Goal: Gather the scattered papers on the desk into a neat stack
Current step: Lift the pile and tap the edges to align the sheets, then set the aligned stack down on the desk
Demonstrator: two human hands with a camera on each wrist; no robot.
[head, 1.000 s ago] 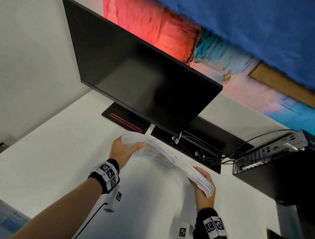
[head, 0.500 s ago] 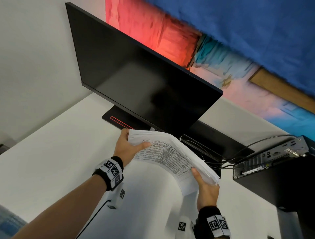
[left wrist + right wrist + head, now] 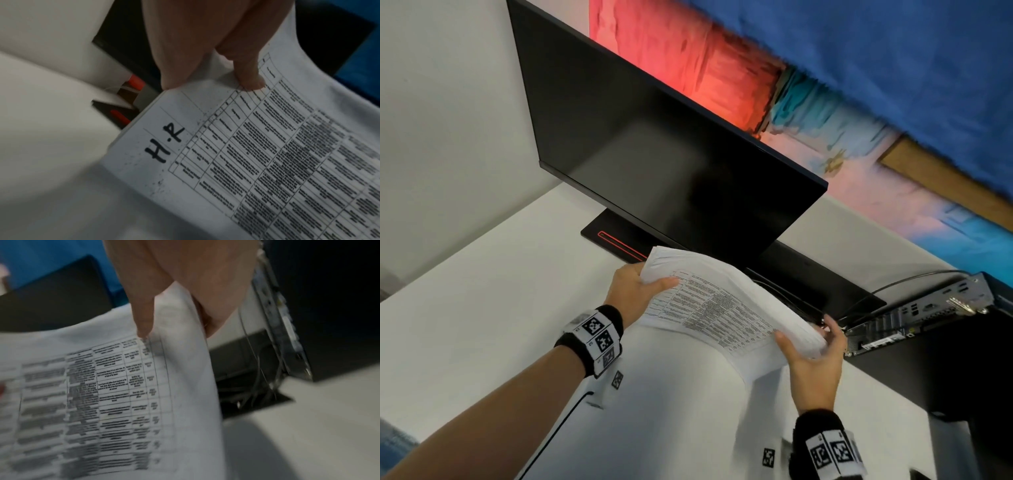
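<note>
A thick stack of white papers (image 3: 726, 305) with a printed table on top hangs in the air above the white desk (image 3: 482, 308), in front of the monitor. My left hand (image 3: 640, 291) grips the stack's left end, thumb on top and fingers underneath. My right hand (image 3: 811, 346) grips the right end the same way. The stack bows upward between the two hands. In the left wrist view the top sheet (image 3: 257, 162) shows a handwritten "H.P" beside my thumb (image 3: 249, 76). The right wrist view shows the papers (image 3: 123, 394) curving down under my thumb (image 3: 144, 318).
A black monitor (image 3: 671, 154) on a black stand with a red line (image 3: 619, 240) rises just behind the papers. To the right lie a cable slot (image 3: 808, 301) with wires and a small computer (image 3: 928, 318) on a black unit (image 3: 945, 370). A colourful painted wall stands behind.
Both hands have tilted the stack from edge-on to face-up, so the printed top sheet now shows. The stack has risen slightly and stays held at both ends.
</note>
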